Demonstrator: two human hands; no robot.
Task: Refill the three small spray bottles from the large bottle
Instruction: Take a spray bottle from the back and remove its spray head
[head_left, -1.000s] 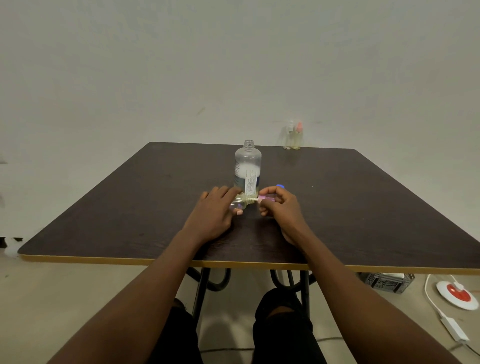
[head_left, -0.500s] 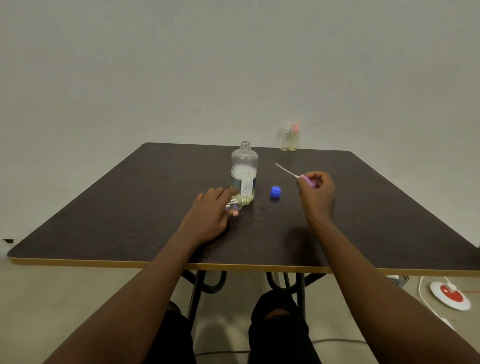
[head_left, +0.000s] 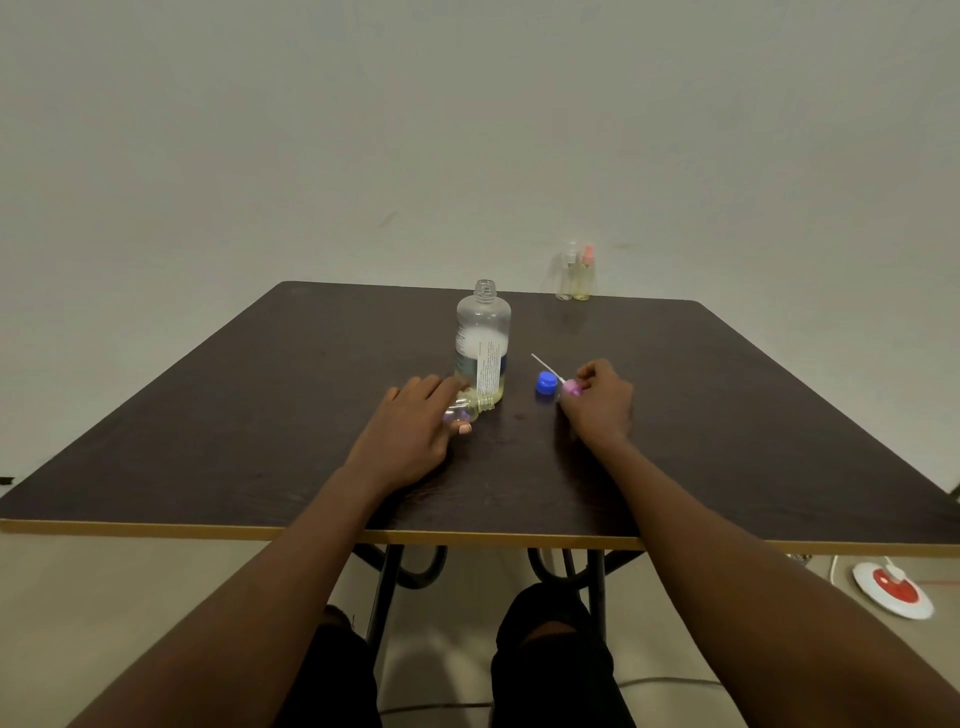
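The dark tabletop (head_left: 260, 415) is read as a clock face, with the person seated at 6 o'clock. The large bottle (head_left: 483, 343) stands upright near the centre. Its neck is uncapped, and a low layer of pale yellow liquid sits at its bottom.

At 7 o'clock from its foot, the left hand (head_left: 415, 436) lies palm down. Its fingers and thumb are curled round a small bottle (head_left: 470, 408), which lies on its side on the tabletop. The small bottle's open neck points toward 2 o'clock and ends right at the base of the large bottle. I cannot tell whether the two touch.

A blue cap (head_left: 545, 384) rests on the tabletop at 4 o'clock from the large bottle, between the two hands. Just beside it, at 3 o'clock, the right hand (head_left: 597, 400) pinches a pink spray head (head_left: 571, 387) between thumb and fingertips, with the other fingers curled in. The spray head's thin white tube (head_left: 543, 364) sticks out toward 10 o'clock, passing close by the cap.

At the far edge of the tabletop, around 1 o'clock, two more spray bottles stand upright side by side. One has a clear top (head_left: 567, 270) and the other an orange-pink top (head_left: 585, 270).

On the floor, off the right near corner at 4 o'clock, lies a white disc with a red centre (head_left: 893, 592).
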